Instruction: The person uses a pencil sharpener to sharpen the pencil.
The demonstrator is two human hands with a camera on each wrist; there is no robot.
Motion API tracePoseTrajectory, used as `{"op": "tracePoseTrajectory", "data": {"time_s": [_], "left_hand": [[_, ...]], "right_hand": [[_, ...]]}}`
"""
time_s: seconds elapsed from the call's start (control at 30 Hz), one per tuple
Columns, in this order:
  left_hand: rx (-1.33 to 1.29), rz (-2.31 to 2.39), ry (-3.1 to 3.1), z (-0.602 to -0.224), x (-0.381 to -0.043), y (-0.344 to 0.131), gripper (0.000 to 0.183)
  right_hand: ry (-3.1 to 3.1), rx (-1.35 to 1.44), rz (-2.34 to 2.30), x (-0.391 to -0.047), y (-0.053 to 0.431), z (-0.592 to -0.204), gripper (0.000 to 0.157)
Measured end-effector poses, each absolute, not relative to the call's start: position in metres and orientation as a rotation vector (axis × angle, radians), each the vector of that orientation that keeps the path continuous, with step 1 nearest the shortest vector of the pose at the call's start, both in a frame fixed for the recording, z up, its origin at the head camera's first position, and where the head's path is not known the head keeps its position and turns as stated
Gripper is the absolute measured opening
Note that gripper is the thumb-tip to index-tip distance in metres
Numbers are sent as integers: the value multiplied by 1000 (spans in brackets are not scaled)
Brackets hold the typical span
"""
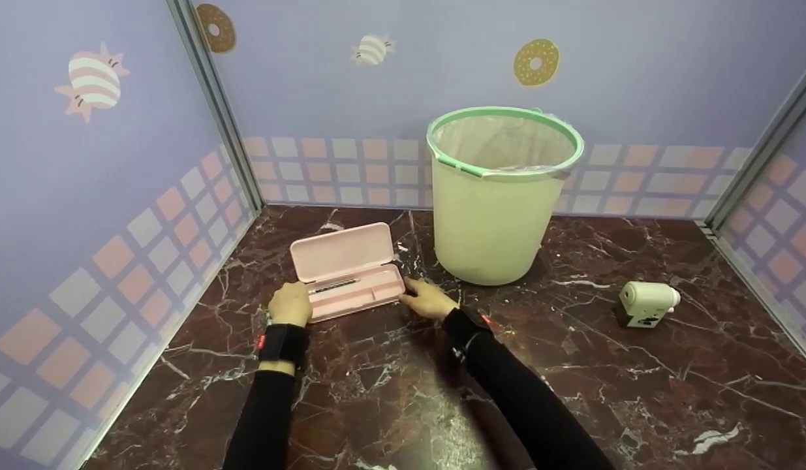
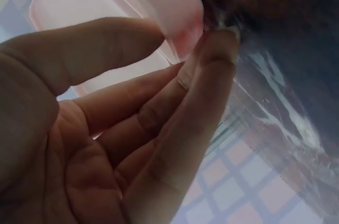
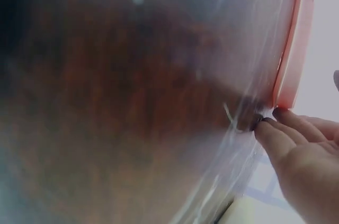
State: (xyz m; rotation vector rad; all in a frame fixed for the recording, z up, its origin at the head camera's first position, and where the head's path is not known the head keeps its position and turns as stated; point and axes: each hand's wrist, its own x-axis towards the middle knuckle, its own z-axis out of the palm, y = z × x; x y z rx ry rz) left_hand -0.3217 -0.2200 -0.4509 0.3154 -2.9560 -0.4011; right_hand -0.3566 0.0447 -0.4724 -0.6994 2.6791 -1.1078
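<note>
An opened pink pencil case (image 1: 350, 303) lies on the table, its lid (image 1: 342, 251) tilted up at the back. A slim dark-and-clear pen (image 1: 334, 285) rests inside, beside a small divider. My left hand (image 1: 290, 304) holds the case's left end; in the left wrist view the thumb (image 2: 122, 44) and curled fingers (image 2: 193, 91) meet round its rounded end wall. At the right end, my right hand (image 1: 430, 299) touches the corner. Its fingers (image 3: 296, 128) reach out fairly straight, with fingertips low by the tabletop.
A pale green bin (image 1: 494, 222) with a clear liner stands behind the case to the right. Farther right sits a small cream-coloured device (image 1: 647, 303), perhaps a pencil sharpener. Patterned panels (image 1: 350, 170) enclose the dark red marbled table (image 1: 376, 405) at the back and sides.
</note>
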Motion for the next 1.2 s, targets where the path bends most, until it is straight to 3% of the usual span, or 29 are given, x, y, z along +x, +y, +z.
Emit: {"op": "tracePoseTrajectory", "data": {"time_s": [0.27,0.67,0.97,1.2], "left_hand": [[313,-359,-2973,-450,-320,-217,27],[246,-383,-3042,-446,-320,-210,25],[123,-391,-3067,-444,-317,-197,22],[-17,-396,-3121,-442,-314,-184,22]], "right_hand": [[2760,-659,-1118,-357,43,-470,47],[2905,-669,-1082,-356,57,-467,22],[2901,-560,-1003,-349,77,-463,27],[2917,-656,-988,-340,99,-466,22]]}}
